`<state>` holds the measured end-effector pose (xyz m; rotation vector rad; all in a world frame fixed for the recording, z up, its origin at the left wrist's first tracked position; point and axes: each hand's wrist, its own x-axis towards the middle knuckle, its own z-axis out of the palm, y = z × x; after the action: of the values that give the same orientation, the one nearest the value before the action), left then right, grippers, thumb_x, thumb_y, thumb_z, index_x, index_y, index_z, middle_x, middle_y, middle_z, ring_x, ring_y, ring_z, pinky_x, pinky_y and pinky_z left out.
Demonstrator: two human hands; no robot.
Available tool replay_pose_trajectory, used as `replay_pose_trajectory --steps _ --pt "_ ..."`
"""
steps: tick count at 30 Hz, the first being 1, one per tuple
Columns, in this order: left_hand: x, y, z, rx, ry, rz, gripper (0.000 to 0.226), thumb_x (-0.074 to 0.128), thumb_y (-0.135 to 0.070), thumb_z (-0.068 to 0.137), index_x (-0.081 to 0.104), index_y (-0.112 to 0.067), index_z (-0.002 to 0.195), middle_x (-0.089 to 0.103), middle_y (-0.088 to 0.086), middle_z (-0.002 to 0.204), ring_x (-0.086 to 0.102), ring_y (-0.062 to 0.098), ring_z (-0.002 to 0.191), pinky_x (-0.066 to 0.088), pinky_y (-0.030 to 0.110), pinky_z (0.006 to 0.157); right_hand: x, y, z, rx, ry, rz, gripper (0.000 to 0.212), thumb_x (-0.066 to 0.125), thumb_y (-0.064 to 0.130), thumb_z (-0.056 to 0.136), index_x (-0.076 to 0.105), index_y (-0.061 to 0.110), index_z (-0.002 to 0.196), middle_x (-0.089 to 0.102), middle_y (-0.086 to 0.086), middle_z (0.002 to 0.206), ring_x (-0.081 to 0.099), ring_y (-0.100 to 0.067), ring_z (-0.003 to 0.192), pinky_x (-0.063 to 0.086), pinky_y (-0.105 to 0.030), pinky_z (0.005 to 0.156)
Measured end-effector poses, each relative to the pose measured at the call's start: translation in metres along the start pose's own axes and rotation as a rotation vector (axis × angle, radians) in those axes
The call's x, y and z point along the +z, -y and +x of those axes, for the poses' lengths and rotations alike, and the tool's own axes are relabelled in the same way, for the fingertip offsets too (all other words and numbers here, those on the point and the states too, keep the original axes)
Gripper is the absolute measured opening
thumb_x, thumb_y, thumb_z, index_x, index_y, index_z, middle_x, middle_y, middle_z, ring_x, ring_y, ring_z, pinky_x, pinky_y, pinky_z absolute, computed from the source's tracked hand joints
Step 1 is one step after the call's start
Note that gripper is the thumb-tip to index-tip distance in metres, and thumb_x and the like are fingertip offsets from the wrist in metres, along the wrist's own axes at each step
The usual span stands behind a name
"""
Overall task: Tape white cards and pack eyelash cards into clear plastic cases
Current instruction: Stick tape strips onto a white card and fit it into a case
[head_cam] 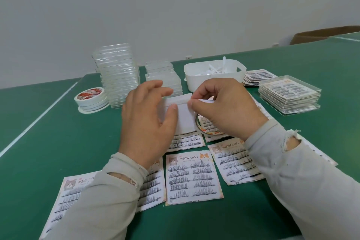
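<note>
The green table point(58, 115) carries the whole job, and it looks mid-way. At far right a stack of packed cases point(289, 94) holds eyelash cards already, so some packing is done. Far left of centre, a tall stack of empty clear cases point(117, 76) and a shorter one point(163, 76) wait, so much is left. Loose eyelash cards point(192, 177) lie in rows near the person, unpacked. A white bin point(196, 82) holds peeled strips. Spare tape rolls point(91, 98) sit far left. Above the middle of the table, the left hand point(146, 122) grips a white card point(185, 115), thumb curled over its face; the right hand point(224, 109) pinches a tape strip at the card's top edge, with a tape roll point(202, 128) beneath it. This card's taping seems under way.
</note>
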<state>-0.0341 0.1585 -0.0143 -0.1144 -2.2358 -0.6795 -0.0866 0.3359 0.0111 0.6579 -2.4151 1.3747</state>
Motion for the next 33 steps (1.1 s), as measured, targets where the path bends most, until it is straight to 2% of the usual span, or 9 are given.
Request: replay_pose_trajectory --steps 5,9,14,17,20,23,28,31,33 --pt "-0.004 -0.003 0.0 0.016 0.075 0.087 0.032 0.056 -0.04 0.09 0.072 -0.027 0.114 0.055 -0.02 0.121 0.044 0.014 0.121 0.025 0.036 0.106 0.003 0.005 -0.003 -0.064 0.017 -0.109 0.012 0.075 0.033 0.082 0.069 0.035 0.071 0.066 0.024 0.072 0.059 0.006 0.075 0.046 -0.023 0.068" --pt "-0.008 -0.005 0.003 0.016 0.073 0.11 0.031 0.055 -0.043 0.09 0.073 -0.03 0.111 0.059 -0.016 0.123 0.041 0.011 0.121 0.023 0.039 0.109 0.004 0.008 -0.004 -0.08 0.021 -0.134 0.015 0.075 0.034 0.082 0.067 0.037 0.07 0.065 0.024 0.072 0.059 0.005 0.074 0.046 -0.024 0.068" --pt "-0.01 -0.008 0.002 0.037 0.043 0.136 0.026 0.06 -0.044 0.091 0.075 -0.031 0.107 0.062 -0.01 0.126 0.042 0.016 0.121 0.028 0.053 0.112 0.003 0.01 -0.005 -0.101 0.024 -0.162 0.018 0.075 0.035 0.083 0.064 0.039 0.069 0.064 0.025 0.072 0.058 0.007 0.075 0.045 -0.024 0.068" --pt "-0.011 -0.009 0.002 0.052 0.046 0.14 0.024 0.06 -0.041 0.091 0.074 -0.032 0.108 0.061 -0.009 0.128 0.042 0.017 0.122 0.028 0.052 0.112 0.004 0.011 -0.006 -0.114 0.028 -0.186 0.017 0.074 0.035 0.084 0.064 0.04 0.07 0.064 0.025 0.073 0.058 0.007 0.078 0.047 -0.026 0.071" --pt "-0.009 -0.011 0.002 0.051 0.053 0.126 0.025 0.058 -0.04 0.09 0.073 -0.028 0.106 0.062 -0.013 0.117 0.042 0.01 0.113 0.027 0.043 0.108 0.005 0.012 -0.007 -0.131 0.024 -0.198 0.015 0.074 0.037 0.084 0.065 0.039 0.072 0.066 0.024 0.075 0.059 0.005 0.077 0.048 -0.027 0.071" --pt "-0.006 -0.014 0.001 -0.001 0.068 0.107 0.024 0.057 -0.04 0.092 0.072 -0.025 0.104 0.062 -0.017 0.103 0.051 0.014 0.107 0.027 0.036 0.104 0.007 0.013 -0.007 -0.128 0.029 -0.194 0.013 0.075 0.038 0.084 0.067 0.038 0.074 0.067 0.022 0.075 0.061 0.0 0.079 0.053 -0.031 0.075" --pt "-0.005 -0.015 0.001 -0.103 0.099 -0.011 0.009 0.065 -0.036 0.092 0.071 -0.029 0.092 0.063 -0.017 0.088 0.058 0.019 0.097 0.043 0.052 0.1 0.007 0.015 -0.009 -0.101 0.052 -0.201 0.013 0.073 0.039 0.085 0.068 0.036 0.073 0.068 0.016 0.073 0.063 -0.007 0.073 0.056 -0.035 0.071" --pt "-0.008 -0.02 0.002 -0.105 0.106 -0.046 0.011 0.058 -0.042 0.087 0.065 -0.034 0.084 0.06 -0.021 0.082 0.059 0.019 0.091 0.047 0.053 0.094 0.008 0.016 -0.008 -0.057 0.064 -0.178 0.014 0.073 0.038 0.084 0.068 0.033 0.072 0.068 0.011 0.069 0.062 -0.011 0.062 0.055 -0.035 0.065" --pt "-0.009 -0.021 0.002 -0.088 0.098 -0.053 0.013 0.058 -0.042 0.087 0.066 -0.032 0.083 0.059 -0.021 0.08 0.059 0.019 0.089 0.046 0.053 0.094 0.007 0.015 -0.008 -0.024 0.076 -0.117 0.014 0.074 0.036 0.084 0.07 0.031 0.073 0.065 0.017 0.062 0.059 -0.005 0.053 0.05 -0.028 0.057"
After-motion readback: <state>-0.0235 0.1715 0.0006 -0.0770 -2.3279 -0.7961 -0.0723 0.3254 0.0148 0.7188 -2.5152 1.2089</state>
